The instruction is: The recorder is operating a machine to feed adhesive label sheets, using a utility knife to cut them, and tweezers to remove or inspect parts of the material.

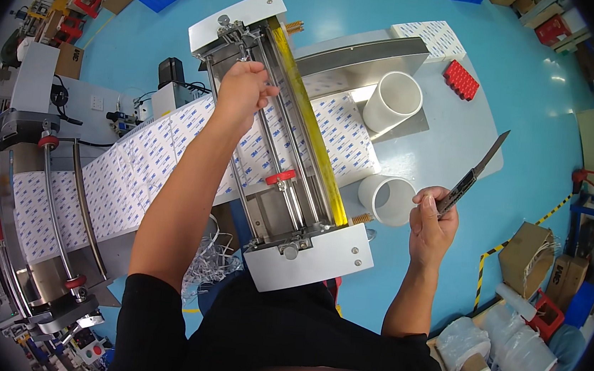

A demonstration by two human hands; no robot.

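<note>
My right hand [433, 224] grips a black box cutter [458, 192], its long blade extended up and away to the right. Above the rods of a roller machine [304, 261], my left hand [243, 96] is closed with curled fingers; what they hold, if anything, is hidden. The machine has white end plates, shiny metal rods, a red collar [280, 177] and a yellow strip [310, 122] along its right side. A wide white web with a blue printed pattern [172, 141] runs beneath the rods and out to the right.
Two white tubes [393, 102] [387, 200] stand right of the machine, beside a curved metal plate [363, 59]. A red ribbed block [461, 80] lies near a patterned stack [433, 38]. Shredded strips [211, 259] hang below the web. Another roller stand [43, 218] is at left.
</note>
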